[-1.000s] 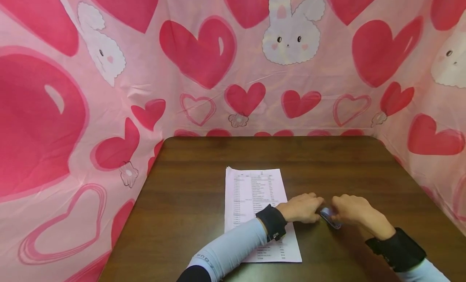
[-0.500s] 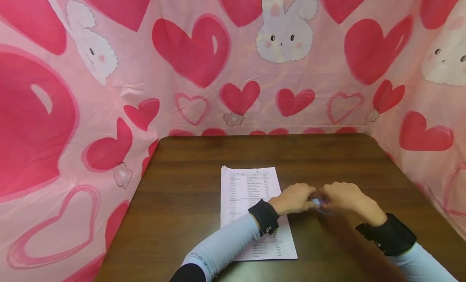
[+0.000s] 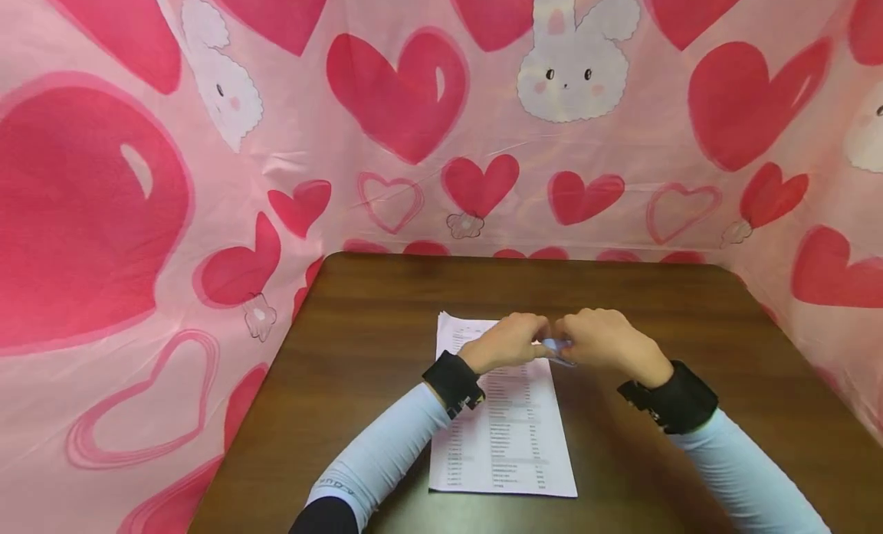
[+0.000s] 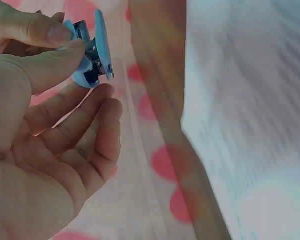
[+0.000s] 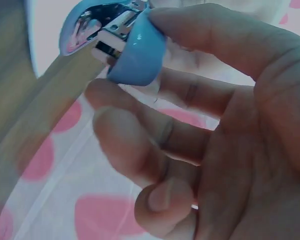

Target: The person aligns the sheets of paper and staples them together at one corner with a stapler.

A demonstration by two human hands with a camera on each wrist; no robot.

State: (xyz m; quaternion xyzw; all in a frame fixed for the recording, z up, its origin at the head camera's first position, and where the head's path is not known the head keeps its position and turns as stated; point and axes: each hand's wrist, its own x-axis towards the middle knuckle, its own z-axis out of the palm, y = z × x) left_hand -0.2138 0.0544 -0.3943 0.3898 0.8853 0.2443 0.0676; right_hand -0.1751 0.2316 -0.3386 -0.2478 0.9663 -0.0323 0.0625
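Note:
Between both hands is a small light-blue stapler, held above the paper's upper right part. Its blue shells stand spread apart, with the metal inside showing, in the left wrist view (stapler) and the right wrist view (stapler). My left hand pinches it with thumb and finger, the other fingers loosely bent below. From the other side, my right hand pinches it too. Below the hands lies a stack of printed paper, its upper part covered by the left hand.
The brown wooden table carries the paper stack near its front middle. Pink cloth with hearts and rabbits surrounds the table at the back and both sides. Black bands are worn on both wrists.
Both hands have moved left and farther back with the stapler, from beside the paper's right edge to above its upper right part. The paper stays put while the head view shifts slightly.

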